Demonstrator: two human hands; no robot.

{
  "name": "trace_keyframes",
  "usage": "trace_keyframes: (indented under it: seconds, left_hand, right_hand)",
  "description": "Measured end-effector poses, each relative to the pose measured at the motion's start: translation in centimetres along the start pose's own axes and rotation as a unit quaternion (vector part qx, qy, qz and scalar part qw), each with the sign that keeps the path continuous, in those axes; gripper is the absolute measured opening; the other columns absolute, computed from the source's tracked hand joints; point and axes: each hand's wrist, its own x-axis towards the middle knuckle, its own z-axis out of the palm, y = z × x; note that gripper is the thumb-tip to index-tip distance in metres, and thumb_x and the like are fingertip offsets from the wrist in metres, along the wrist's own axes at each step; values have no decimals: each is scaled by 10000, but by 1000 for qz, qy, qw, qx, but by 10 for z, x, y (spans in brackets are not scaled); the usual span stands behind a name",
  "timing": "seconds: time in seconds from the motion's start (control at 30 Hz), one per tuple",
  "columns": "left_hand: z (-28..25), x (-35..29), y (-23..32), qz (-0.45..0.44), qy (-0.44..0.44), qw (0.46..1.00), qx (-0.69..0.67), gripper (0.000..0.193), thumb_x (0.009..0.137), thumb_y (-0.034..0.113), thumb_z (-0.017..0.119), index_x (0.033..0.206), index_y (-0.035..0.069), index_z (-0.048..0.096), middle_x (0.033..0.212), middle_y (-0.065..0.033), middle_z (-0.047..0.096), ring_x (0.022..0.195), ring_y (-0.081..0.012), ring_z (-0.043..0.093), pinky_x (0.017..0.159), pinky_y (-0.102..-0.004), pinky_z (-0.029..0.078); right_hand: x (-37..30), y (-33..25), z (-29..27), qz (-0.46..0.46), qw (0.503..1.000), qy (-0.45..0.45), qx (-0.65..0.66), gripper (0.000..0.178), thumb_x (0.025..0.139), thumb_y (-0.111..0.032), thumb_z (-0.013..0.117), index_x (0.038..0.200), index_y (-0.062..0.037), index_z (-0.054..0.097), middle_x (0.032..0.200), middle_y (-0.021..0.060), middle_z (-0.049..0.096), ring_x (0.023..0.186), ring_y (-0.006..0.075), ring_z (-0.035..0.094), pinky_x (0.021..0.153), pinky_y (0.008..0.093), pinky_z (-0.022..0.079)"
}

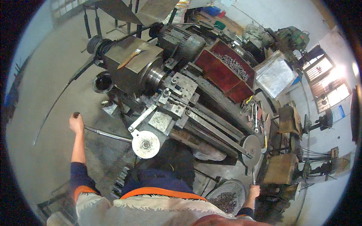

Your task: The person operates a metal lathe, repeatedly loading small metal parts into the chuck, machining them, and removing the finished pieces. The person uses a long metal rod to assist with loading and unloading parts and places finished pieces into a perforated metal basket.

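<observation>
Near right: right hand (pixel 254 191) wrapped round right lever (pixel 253 174) | left: left hand (pixel 77 123) closed on left lever (pixel 113 135) | beyond: machine (pixel 177 94) bearing both levers (brush (pixel 130 59) atop) | step: seemingly working both levers; next calls for steady, coordinated grip

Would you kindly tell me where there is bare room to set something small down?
The metal housing top has bare patches either side of the brush; bare floor shows between the thin rod and the left hand. It is crowded beside the red bin, where hand tools lie, and inside it, among small metal parts.
</observation>
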Motion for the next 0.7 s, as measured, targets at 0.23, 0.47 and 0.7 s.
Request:
trace_keyframes:
  seconds: [0.23,0.47,0.7]
  left_hand:
    - [72,42,54,94,-88,989,-77,322,692,225,603,957,45,639,872,-127,653,828,-278,624,753,-347,466]
    - [112,39,116,148,-129,980,-37,318,685,230,597,952,68,648,880,-138,649,862,-296,613,789,-367,457]
    - [120,48,109,154,-138,977,-56,331,678,244,591,959,81,650,881,-137,651,863,-295,615,788,-368,461]
  right_hand:
    - [31,-11,-1,-19,999,-21,19,374,684,-319,585,790,39,609,855,245,619,846,386,599,746,450,473]
    - [-21,8,26,-7,1000,-10,-7,352,697,-314,543,789,22,588,836,251,618,827,410,599,744,472,479]
    - [-64,-48,-33,80,994,-73,24,361,671,-264,543,839,49,606,910,278,601,894,407,583,797,439,462]
